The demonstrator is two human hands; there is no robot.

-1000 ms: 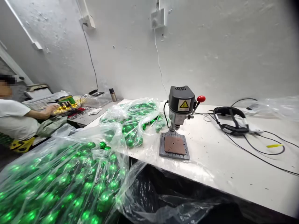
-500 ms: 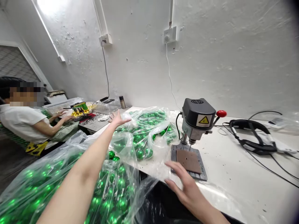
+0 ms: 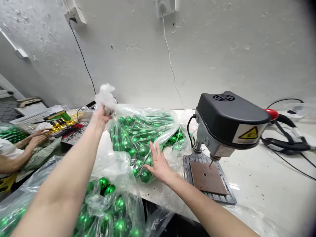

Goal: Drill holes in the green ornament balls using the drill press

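Observation:
A clear plastic bag point(image 3: 145, 126) full of shiny green balls lies on the white table. My left hand point(image 3: 101, 114) is closed around its bunched end, which is lifted at the far left. My right hand point(image 3: 160, 164) rests against the bag's near right side, fingers spread and holding nothing. Nearer to me, below the table edge, sits a second clear bag point(image 3: 120, 217) of green balls, partly hidden by my left arm; a few balls point(image 3: 106, 187) show in its opening.
A small bench drill press point(image 3: 229, 121) with a brown plate point(image 3: 208, 179) on its base stands right of my right arm. Farther right lies a black headset point(image 3: 287, 143) with cables. At the left, a co-worker's hands point(image 3: 39, 136) are by gold balls point(image 3: 64, 124).
My left hand has closed on the bag's end and raised it. My right hand has moved forward and left from beside the drill press onto the bag. The view has shifted right and closer.

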